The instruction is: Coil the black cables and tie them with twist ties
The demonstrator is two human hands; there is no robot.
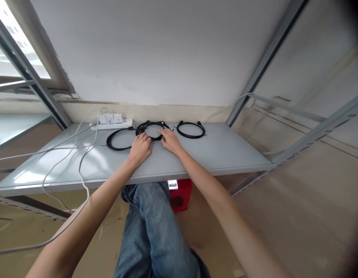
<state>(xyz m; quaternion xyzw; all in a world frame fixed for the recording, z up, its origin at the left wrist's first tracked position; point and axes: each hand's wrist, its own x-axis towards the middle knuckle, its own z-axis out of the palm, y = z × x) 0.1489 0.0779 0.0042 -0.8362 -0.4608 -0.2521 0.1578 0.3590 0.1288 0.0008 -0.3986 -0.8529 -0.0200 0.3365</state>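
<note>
A coiled black cable (151,123) lies on the grey metal shelf, in the middle before me. My left hand (141,148) has its fingers curled over the near left part of this coil. At the coil's right side, my right hand (170,141) closes on the cable with bent fingers; the exact grip is partly hidden. Another black cable coil (110,144) rests to the left, its right end running beside my left hand. Off to the right, apart from both hands, sits a third black coil (191,137).
A white power strip (116,124) with plugs stands at the shelf's back. White cords (80,164) cross the left part of the shelf (225,152) and hang over its front edge. Metal posts (254,73) rise at both sides. A red stool (183,193) is underneath.
</note>
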